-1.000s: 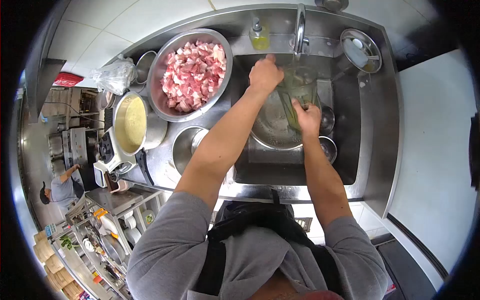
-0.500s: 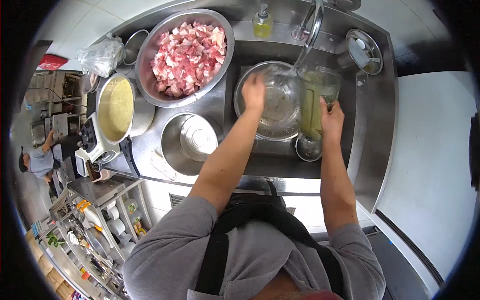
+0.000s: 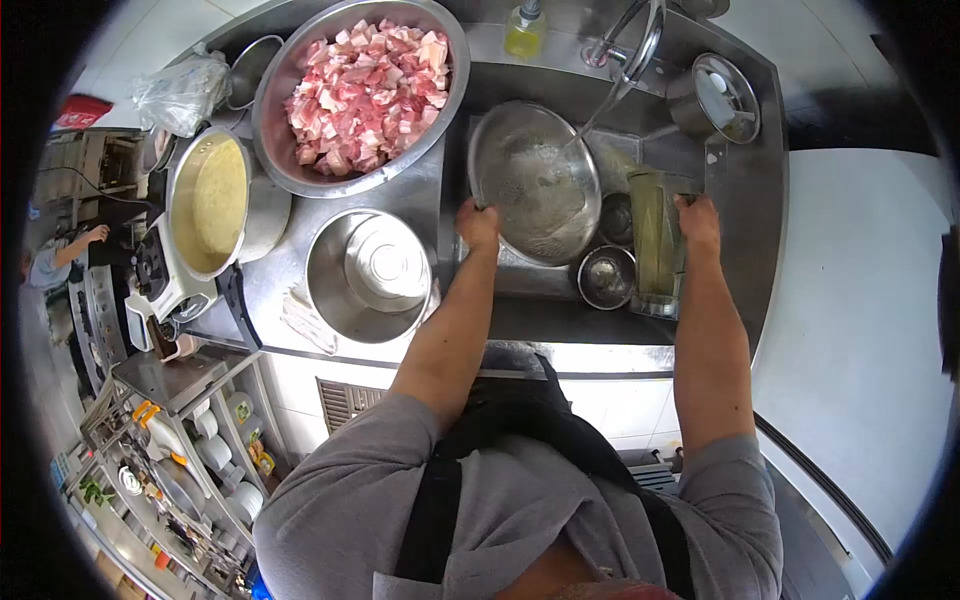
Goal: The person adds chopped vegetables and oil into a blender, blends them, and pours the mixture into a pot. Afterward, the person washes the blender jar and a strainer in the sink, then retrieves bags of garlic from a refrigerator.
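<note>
My left hand (image 3: 478,224) grips the near-left rim of a wide steel bowl (image 3: 520,215), which is tilted in the sink. Water from the faucet (image 3: 640,60) runs into that bowl. On the right, my right hand (image 3: 698,218) is closed on the side of a clear, greenish pitcher (image 3: 654,235), tipped over low in the sink; its handle is not clearly visible. Between bowl and pitcher sit a small steel bowl (image 3: 606,278) and another small dark round dish (image 3: 617,218).
A large basin of cut raw meat (image 3: 370,100) stands on the left counter. Beside it are a pot of yellowish liquid (image 3: 207,205) and a steel pot (image 3: 330,290). A steel container with utensils (image 3: 700,100) and a soap bottle (image 3: 523,35) stand behind the sink.
My left hand has come out of the steel bowl's interior and taken its rim; the bowl is now tilted. My right hand and the pitcher have moved right and lower, uncovering the small bowls.
</note>
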`<action>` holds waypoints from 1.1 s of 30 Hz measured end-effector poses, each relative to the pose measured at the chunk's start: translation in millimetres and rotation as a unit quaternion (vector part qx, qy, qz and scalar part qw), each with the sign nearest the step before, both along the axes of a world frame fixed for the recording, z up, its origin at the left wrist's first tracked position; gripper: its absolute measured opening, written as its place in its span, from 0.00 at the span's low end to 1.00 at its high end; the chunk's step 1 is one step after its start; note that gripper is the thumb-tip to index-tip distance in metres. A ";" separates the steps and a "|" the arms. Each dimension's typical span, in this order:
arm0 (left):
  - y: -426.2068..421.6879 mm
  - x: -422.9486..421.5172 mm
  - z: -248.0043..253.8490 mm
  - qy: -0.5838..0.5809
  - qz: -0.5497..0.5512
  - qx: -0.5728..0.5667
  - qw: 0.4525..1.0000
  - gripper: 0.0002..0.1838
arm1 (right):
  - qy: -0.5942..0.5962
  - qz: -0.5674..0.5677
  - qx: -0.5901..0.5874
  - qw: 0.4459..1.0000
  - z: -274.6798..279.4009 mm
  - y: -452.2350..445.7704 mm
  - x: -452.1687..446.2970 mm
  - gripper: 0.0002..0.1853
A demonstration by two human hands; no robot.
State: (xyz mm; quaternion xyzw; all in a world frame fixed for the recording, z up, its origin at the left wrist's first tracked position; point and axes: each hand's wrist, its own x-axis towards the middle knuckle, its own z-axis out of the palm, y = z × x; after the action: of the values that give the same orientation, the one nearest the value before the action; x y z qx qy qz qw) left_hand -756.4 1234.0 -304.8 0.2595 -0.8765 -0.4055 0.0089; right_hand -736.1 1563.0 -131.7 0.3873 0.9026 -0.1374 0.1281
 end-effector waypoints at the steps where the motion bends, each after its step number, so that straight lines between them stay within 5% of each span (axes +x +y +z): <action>1: -1.2 -4.1 28.9 -0.009 -0.032 0.062 0.998 0.13 | -0.016 0.007 0.010 1.000 -1.3 -0.1 -0.3 0.32; 3: -0.1 -3.3 51.1 -0.017 -0.063 0.120 0.991 0.12 | -0.031 0.014 0.017 0.999 -4.3 2.7 0.7 0.32; 5: 5.2 -1.3 59.2 0.218 -0.188 0.058 0.956 0.11 | -0.053 0.032 0.010 0.998 -8.1 8.4 4.8 0.32; 11: 26.2 -7.0 126.7 0.334 -0.428 -0.028 0.839 0.13 | 0.079 -0.013 -0.033 0.996 21.0 25.9 54.5 0.29; 14: 36.9 -29.0 155.2 0.373 -0.445 -0.045 0.813 0.09 | 0.233 0.060 0.018 0.971 13.1 49.8 97.1 0.25; 21: 43.9 -23.5 170.7 0.408 -0.488 -0.066 0.769 0.08 | 0.197 -0.090 -0.129 0.968 74.0 29.5 135.4 0.20; 23: 37.4 -18.8 160.8 0.394 -0.483 -0.088 0.777 0.08 | 0.205 -0.093 -0.116 0.967 82.6 29.4 140.0 0.30; 28: 21.7 -10.3 91.0 0.286 -0.181 0.049 0.940 0.13 | 0.205 -0.122 -0.149 0.960 94.3 33.9 153.3 0.36; 29: 12.7 -13.5 68.4 0.235 -0.117 0.051 0.964 0.14 | 0.235 -0.113 -0.136 0.956 90.9 35.0 157.1 0.38; 30: -1.2 -16.4 25.2 0.043 -0.049 0.173 0.983 0.15 | 0.235 -0.112 -0.137 0.956 93.4 33.7 158.5 0.38; 31: -6.9 -11.1 19.6 0.042 -0.046 0.172 0.983 0.15 | 0.228 -0.111 -0.157 0.955 98.7 30.7 160.1 0.40; 33: -15.0 6.3 16.3 -0.007 0.132 0.420 0.898 0.17 | 0.221 -0.107 -0.176 0.953 106.4 24.2 161.5 0.41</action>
State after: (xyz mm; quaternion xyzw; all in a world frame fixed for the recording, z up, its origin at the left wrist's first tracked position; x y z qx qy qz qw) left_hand -750.1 1219.0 -288.6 0.3551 -0.5825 -0.7293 -0.0531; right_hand -574.6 1587.2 -25.3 0.4130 0.8232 -0.3890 -0.0235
